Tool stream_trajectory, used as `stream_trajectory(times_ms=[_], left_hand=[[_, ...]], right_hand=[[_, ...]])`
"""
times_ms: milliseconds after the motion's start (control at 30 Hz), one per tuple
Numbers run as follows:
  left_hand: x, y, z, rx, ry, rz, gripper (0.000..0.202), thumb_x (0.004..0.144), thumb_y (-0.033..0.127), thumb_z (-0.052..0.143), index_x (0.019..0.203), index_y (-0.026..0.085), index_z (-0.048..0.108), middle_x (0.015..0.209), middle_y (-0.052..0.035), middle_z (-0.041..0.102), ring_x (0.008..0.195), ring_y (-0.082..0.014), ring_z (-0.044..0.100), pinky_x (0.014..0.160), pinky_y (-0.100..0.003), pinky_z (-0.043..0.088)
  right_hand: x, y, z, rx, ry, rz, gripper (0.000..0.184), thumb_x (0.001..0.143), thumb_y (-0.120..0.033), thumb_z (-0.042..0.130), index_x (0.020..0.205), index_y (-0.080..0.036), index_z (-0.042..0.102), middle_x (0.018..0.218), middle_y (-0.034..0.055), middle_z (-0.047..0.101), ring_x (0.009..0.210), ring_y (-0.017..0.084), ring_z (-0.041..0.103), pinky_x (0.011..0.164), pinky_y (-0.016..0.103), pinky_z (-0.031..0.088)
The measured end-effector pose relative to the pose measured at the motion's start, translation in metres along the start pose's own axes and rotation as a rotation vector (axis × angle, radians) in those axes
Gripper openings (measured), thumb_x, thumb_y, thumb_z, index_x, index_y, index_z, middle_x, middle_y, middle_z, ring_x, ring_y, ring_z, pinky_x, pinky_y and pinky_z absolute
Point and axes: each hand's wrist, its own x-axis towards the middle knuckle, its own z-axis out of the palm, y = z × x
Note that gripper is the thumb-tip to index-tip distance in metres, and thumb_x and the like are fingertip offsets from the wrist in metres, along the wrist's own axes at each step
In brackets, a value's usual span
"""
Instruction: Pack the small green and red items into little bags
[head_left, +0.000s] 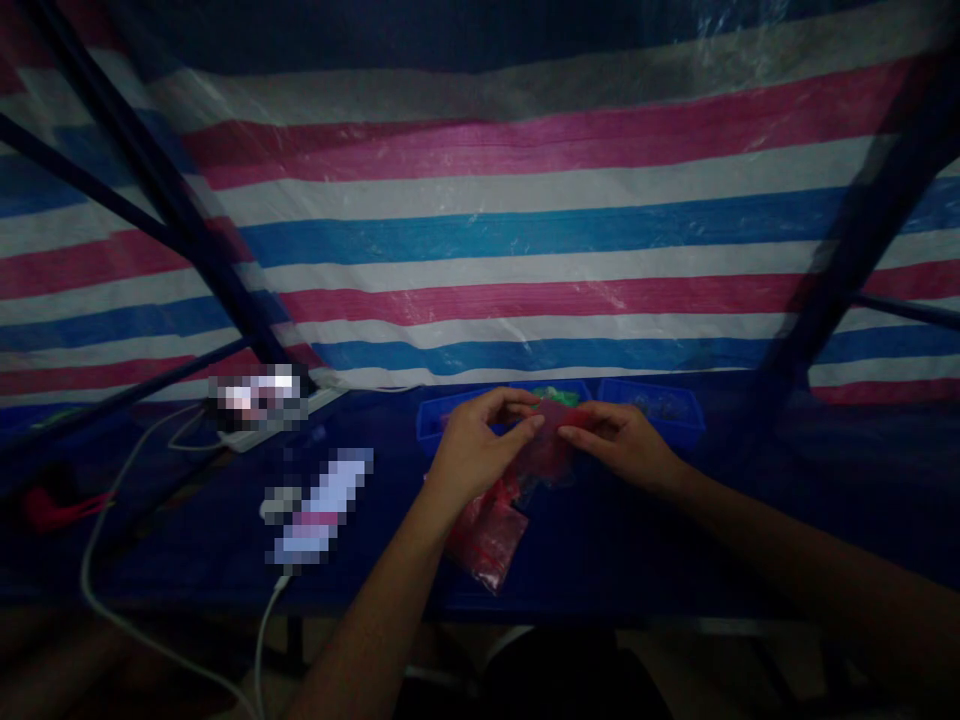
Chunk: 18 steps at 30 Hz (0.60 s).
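Between my two hands is a small red see-through plastic bag, held up above the blue table. My left hand pinches its left upper edge between thumb and fingers. On the other side, my right hand grips the right edge the same way. Below my left hand lie more red plastic bags, flat and overlapping on the table. Behind my hands stands a blue tray with something green in it. A second blue tray holds small clear items I cannot make out.
On the left lies a phone with a white cable plugged in. Farther back, another lit device rests by a white power strip. Dark metal posts and a striped plastic sheet stand behind the blue table.
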Motion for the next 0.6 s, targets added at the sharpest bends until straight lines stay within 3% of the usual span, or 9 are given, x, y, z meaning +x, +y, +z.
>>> stream_trajectory(times_ms=[67,133,300,433,600], left_hand=[[0.010,-0.010,0.007,-0.042,-0.071,-0.011,0.026,0.089,0.032,0.074,0.111,0.018,0.072,0.102,-0.0079,0.077,0.090,-0.0188,0.073,0.086,-0.035,0.060],[0.014,-0.021,0.009,-0.039,-0.124,-0.014,0.029,0.087,0.031,0.076,0.111,0.017,0.071,0.101,-0.0074,0.076,0.088,-0.0179,0.073,0.083,-0.033,0.060],[0.011,-0.042,0.010,-0.037,-0.169,-0.055,0.027,0.088,0.021,0.071,0.114,0.015,0.069,0.098,-0.0081,0.077,0.086,-0.0165,0.073,0.083,-0.031,0.059],[0.007,-0.045,0.014,-0.012,-0.171,-0.035,0.037,0.087,0.025,0.075,0.122,0.016,0.067,0.103,-0.0094,0.077,0.087,-0.0179,0.074,0.083,-0.033,0.060],[0.004,-0.041,0.019,0.067,-0.207,0.007,0.038,0.086,0.021,0.074,0.124,0.023,0.068,0.103,-0.0060,0.080,0.093,-0.0207,0.076,0.089,-0.037,0.059]], right_hand=[[0.003,0.003,-0.005,-0.033,0.081,0.022,0.026,0.087,-0.047,0.075,0.094,-0.023,0.073,0.089,0.0032,0.077,0.081,0.023,0.074,0.076,0.037,0.062],[0.005,0.005,-0.009,-0.062,0.116,0.035,0.028,0.086,-0.048,0.075,0.097,-0.023,0.074,0.090,0.0031,0.078,0.080,0.023,0.074,0.073,0.036,0.061],[0.006,0.008,-0.014,-0.255,0.069,0.050,0.028,0.087,-0.047,0.073,0.104,-0.025,0.076,0.095,0.0046,0.080,0.083,0.026,0.076,0.073,0.040,0.063],[0.005,0.009,-0.015,-0.318,0.068,0.039,0.026,0.088,-0.047,0.073,0.101,-0.025,0.076,0.094,0.0048,0.081,0.082,0.026,0.077,0.074,0.041,0.063],[0.004,0.009,-0.014,-0.201,0.056,0.100,0.029,0.086,-0.050,0.075,0.103,-0.026,0.075,0.095,0.0047,0.081,0.082,0.026,0.078,0.074,0.042,0.064]])
